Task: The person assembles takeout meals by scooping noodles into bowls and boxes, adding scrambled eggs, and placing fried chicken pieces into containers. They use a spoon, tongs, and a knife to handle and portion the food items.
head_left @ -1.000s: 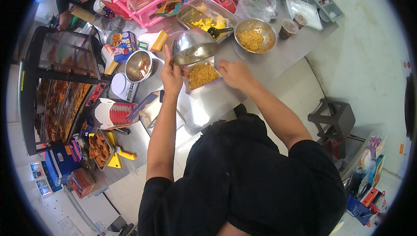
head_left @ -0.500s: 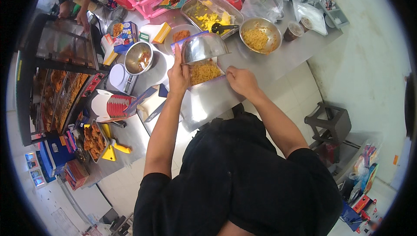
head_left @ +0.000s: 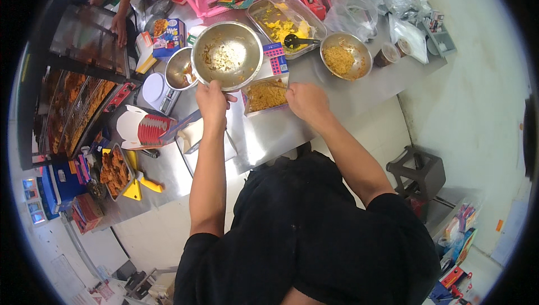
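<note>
My left hand [head_left: 213,105] grips the near rim of a steel mixing bowl [head_left: 227,52], raised over the table. The bowl's inside faces me, with only brown and orange food scraps stuck to it. To its right sits an open paper takeaway box [head_left: 276,64], its patterned lid flap standing up at the back. Noodles [head_left: 265,95] fill the box. My right hand [head_left: 309,101] is closed at the box's right edge; whatever its fingers hold, if anything, is hidden. Beyond the raised bowl's left side, a second steel bowl [head_left: 179,70] is partly covered.
At the back stand a steel tray of yellow food [head_left: 264,10] with a black spoon [head_left: 300,41] and another noodle bowl [head_left: 345,57]. A scale [head_left: 154,89], red-and-white box [head_left: 147,128] and fried-food tray [head_left: 116,173] lie left. Another person's hand [head_left: 119,27] is at the glass case.
My left hand has swung the bowl left and up, off the noodle box, turning its inside toward me. My right hand has come closer to the box's right edge.
</note>
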`<state>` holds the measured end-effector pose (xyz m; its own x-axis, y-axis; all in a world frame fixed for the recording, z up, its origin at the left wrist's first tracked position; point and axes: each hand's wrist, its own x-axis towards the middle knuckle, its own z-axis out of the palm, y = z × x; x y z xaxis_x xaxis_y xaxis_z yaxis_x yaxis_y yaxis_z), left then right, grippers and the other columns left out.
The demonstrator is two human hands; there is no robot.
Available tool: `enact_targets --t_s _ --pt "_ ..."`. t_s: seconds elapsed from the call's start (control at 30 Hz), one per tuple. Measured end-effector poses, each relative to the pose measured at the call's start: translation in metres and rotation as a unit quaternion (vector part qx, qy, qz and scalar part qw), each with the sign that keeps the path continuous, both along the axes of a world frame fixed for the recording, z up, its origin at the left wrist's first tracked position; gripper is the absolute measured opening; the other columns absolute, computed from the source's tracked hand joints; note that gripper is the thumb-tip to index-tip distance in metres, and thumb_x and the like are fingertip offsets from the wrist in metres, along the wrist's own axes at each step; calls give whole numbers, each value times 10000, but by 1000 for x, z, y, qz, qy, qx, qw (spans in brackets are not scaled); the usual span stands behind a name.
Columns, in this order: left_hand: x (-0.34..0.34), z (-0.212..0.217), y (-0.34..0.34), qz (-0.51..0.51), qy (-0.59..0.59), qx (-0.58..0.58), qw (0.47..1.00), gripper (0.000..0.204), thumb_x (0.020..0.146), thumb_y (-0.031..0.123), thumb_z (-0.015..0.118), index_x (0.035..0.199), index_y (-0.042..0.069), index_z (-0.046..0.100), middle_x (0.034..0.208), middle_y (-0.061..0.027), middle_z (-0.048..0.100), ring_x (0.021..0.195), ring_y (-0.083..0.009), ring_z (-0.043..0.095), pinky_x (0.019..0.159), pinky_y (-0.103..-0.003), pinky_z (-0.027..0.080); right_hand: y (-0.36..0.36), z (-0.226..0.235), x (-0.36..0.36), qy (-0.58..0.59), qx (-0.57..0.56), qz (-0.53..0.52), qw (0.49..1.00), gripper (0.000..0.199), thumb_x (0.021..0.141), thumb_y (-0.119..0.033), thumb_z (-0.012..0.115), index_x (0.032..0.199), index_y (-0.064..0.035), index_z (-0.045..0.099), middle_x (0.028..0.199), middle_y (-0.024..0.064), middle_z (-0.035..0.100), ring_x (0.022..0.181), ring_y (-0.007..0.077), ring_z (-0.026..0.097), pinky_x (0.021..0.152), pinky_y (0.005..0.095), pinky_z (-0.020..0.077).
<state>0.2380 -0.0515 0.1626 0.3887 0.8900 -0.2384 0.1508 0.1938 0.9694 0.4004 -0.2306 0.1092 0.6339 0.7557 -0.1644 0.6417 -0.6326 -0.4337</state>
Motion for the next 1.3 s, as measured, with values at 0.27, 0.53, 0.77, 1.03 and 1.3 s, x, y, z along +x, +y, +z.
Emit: enact_targets --t_s 0.27,0.53,0.77,1.03,1.3 --pt "-32 17 -16 17 -31 -50 998 260 948 101 453 1162 -28 525 812 -231 747 461 -141 581 376 -245 366 -5 10 8 16 -72 -9 997 315 922 -271 563 948 -56 792 983 223 755 934 429 722 848 539 558" --pt "-17 24 -44 -20 -22 -48 998 263 952 95 431 1144 -49 539 763 -215 731 443 -150 568 371 -253 384 -46 22 44 170 104 -79 977 269 901 -228 586 835 -27 752 659 126 640 643 294 624 628 431 480" --pt "-40 -9 -118 -95 35 -112 988 280 995 113 453 1185 -67 550 731 -176 717 442 -132 571 367 -248 390 -113 48 85 443 179 -216 852 251 907 -206 631 769 -17 719 574 -58 374 510 72 323 507 291 277" --pt "4 -73 -178 -261 71 -221 937 334 1042 125 464 1338 -21 517 777 -141 730 499 -124 613 409 -231 429 -150 83 132 246 159 -149 944 264 906 -188 594 885 11 765 702 83 644 667 198 585 630 353 449" --pt "54 -98 -199 -248 41 -247 936 417 1090 225 512 1447 14 464 798 -121 720 535 -133 620 486 -273 500 -72 43 89 198 176 -16 964 273 916 -204 575 999 -44 780 893 194 747 865 340 729 786 458 544"
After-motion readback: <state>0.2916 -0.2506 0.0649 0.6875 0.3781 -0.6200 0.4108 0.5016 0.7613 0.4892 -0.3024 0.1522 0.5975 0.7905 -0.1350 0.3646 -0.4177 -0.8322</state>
